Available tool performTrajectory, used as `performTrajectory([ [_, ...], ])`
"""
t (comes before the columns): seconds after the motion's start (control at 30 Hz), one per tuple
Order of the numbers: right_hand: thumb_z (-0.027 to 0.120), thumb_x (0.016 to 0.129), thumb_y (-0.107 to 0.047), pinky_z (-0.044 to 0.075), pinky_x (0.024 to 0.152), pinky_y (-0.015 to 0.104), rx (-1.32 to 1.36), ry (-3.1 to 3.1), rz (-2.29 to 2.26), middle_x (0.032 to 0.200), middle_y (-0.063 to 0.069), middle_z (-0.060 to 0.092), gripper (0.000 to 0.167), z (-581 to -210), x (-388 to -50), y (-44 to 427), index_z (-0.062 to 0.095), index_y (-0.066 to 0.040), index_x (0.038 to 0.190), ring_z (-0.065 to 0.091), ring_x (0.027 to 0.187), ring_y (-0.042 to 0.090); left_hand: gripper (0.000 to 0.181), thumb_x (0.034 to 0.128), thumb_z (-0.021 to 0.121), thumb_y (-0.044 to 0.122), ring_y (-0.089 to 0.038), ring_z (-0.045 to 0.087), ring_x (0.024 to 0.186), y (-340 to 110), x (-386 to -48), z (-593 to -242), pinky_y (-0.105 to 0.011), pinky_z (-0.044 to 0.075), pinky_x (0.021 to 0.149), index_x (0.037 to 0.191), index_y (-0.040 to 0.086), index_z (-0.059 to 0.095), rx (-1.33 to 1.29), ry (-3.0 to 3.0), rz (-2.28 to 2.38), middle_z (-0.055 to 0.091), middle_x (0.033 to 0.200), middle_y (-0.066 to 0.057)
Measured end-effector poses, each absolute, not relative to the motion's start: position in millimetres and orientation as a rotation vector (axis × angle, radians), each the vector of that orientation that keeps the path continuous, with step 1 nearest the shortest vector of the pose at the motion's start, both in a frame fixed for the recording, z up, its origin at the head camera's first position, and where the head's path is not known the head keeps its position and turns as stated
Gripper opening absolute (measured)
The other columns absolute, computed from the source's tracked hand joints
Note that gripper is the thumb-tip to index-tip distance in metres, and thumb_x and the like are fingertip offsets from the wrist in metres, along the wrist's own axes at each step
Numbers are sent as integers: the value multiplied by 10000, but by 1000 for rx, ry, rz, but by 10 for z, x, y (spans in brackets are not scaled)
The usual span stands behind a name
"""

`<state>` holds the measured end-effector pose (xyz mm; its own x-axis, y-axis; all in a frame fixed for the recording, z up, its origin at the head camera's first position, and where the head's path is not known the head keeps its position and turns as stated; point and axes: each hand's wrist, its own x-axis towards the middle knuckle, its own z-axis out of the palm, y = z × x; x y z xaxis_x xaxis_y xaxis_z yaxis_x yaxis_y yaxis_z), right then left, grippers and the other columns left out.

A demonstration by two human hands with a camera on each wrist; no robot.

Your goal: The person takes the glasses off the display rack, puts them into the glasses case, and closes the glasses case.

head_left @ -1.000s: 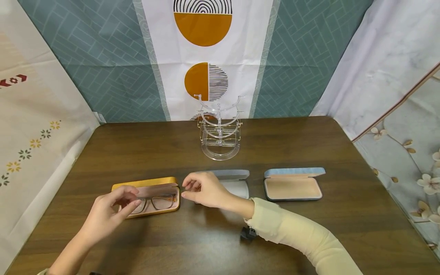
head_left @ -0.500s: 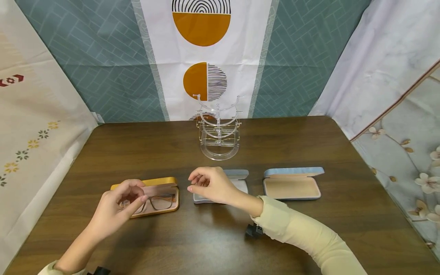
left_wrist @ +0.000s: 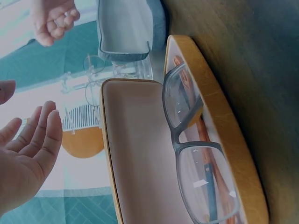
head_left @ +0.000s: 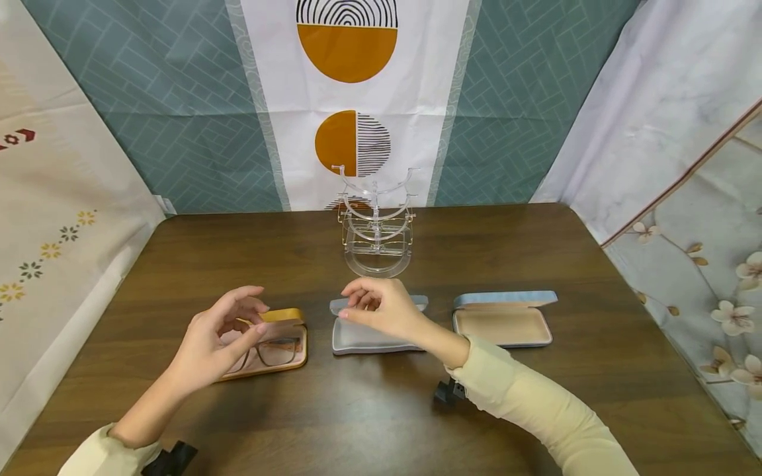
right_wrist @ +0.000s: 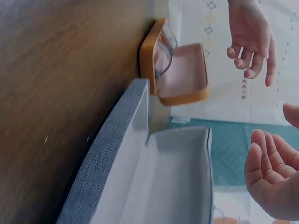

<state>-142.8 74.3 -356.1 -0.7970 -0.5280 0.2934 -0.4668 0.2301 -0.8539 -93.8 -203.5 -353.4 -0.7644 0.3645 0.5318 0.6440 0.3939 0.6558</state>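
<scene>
In the head view my left hand (head_left: 217, 340) hovers over a yellow glasses case (head_left: 286, 317), its fingers loosely bent around nothing. Inside that raised-lid case lies a pair of dark-framed glasses (left_wrist: 177, 142), plain in the left wrist view. My right hand (head_left: 383, 307) hangs above a grey glasses case (head_left: 369, 338), fingers relaxed and holding nothing. This grey case has its lid up and a bare grey lining (right_wrist: 173, 172) in the right wrist view. Both hands are apart from the cases.
A blue glasses case (head_left: 503, 325) with a raised lid and beige lining sits at the right. Behind the cases stands a clear tiered display rack (head_left: 376, 228) carrying thin wire-framed glasses. The brown table (head_left: 476, 251) meets a patterned curtain (head_left: 208, 132) at the back.
Both hands have lifted and drifted to the right, away from the table's surface. More of the grey case shows now. The glasses stay in the yellow case.
</scene>
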Motion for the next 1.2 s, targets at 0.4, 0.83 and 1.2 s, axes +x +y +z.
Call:
performTrajectory([
  [0.4, 713, 788, -122, 468, 583, 265, -809, 2486, -1698, 795, 71, 642, 290, -3559, -1597, 894, 637, -7, 1043, 586, 654, 152, 665, 767, 655, -97, -89, 623, 850, -1921, -1109, -3483, -146, 480, 713, 1349, 100, 401, -810, -2443, -1340, 569, 1166, -81],
  [0.83, 700, 803, -155, 476, 586, 260, -693, 2636, -1713, 764, 38, 651, 285, -3542, -1785, 1046, 646, -22, 1049, 575, 637, 144, 634, 839, 610, -23, -89, 619, 860, -1814, -1333, -3469, -195, 508, 706, 1396, 93, 330, -761, -2506, -1477, 507, 1251, -186],
  [1.2, 689, 809, -125, 479, 584, 247, -624, 2675, -1764, 767, 82, 666, 252, -3491, -1932, 1129, 651, -13, 1032, 598, 653, 202, 594, 872, 589, 24, -134, 620, 837, -1721, -1559, -3388, -320, 535, 666, 1397, 64, 313, -628, -2509, -1654, 505, 1240, -214],
])
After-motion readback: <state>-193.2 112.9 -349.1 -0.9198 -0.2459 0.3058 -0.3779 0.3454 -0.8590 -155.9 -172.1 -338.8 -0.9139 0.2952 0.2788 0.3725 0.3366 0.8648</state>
